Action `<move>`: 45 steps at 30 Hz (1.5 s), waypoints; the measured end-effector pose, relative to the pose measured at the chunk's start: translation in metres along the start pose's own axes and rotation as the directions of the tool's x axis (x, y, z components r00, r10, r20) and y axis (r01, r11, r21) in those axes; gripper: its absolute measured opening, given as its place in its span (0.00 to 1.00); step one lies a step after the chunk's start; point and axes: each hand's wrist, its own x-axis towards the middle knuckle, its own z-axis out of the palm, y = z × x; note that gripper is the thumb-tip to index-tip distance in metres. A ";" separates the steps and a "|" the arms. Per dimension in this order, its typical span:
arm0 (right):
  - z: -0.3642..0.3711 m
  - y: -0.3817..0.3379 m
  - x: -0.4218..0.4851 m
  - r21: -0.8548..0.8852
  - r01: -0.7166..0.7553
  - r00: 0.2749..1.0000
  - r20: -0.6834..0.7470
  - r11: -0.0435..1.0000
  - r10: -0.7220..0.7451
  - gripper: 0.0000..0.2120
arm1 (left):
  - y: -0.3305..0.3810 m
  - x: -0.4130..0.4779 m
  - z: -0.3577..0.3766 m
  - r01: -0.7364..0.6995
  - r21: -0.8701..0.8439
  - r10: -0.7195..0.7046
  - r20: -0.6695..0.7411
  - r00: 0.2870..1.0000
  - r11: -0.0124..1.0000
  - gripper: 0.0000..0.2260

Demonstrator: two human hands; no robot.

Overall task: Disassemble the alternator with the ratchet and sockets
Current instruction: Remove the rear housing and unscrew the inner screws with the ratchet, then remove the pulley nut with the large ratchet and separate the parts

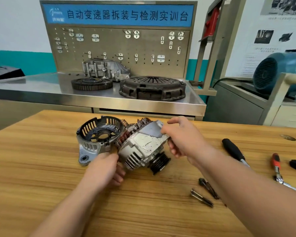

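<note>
Alternator body (143,146), one: left hand (106,168) and right hand (183,135) both grip it; one end cover (99,134) just beside; three bolts (202,197), one ratchet (275,162) rightward.

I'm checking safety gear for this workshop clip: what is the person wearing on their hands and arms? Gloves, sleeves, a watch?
Nothing shows on either side. The left hand and right hand are bare, with no gloves and no ring visible. The left forearm and right forearm are uncovered down to the frame's edge: no sleeve, cuff, watch or wristband is in view.
</note>
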 end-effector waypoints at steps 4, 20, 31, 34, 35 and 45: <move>-0.004 0.005 0.010 -0.162 0.059 0.997 -0.038 0.985 -0.066 0.07 | 0.003 -0.005 -0.010 -0.204 0.320 0.235 -0.061 0.970 0.925 0.06; -0.026 0.050 0.012 -0.629 0.195 0.940 0.338 0.752 0.039 0.45 | 0.009 -0.019 0.001 -0.339 0.312 0.389 -0.113 0.914 0.888 0.12; 0.002 0.055 0.018 -0.596 0.234 0.945 0.324 0.768 -0.037 0.25 | 0.006 -0.015 -0.010 -0.458 0.178 0.489 -0.236 0.840 0.871 0.12; -0.006 0.032 0.017 -0.634 0.255 0.940 0.339 0.730 -0.034 0.14 | 0.009 -0.011 -0.015 -0.503 0.116 0.511 -0.330 0.794 0.856 0.15; -0.009 0.021 0.018 -0.663 0.266 0.935 0.353 0.699 -0.021 0.13 | 0.009 -0.011 -0.016 -0.518 0.104 0.519 -0.343 0.783 0.849 0.17; -0.020 -0.006 -0.003 -0.789 0.363 0.874 0.473 0.497 0.112 0.18 | 0.007 -0.009 -0.018 -0.530 0.069 0.519 -0.345 0.782 0.845 0.17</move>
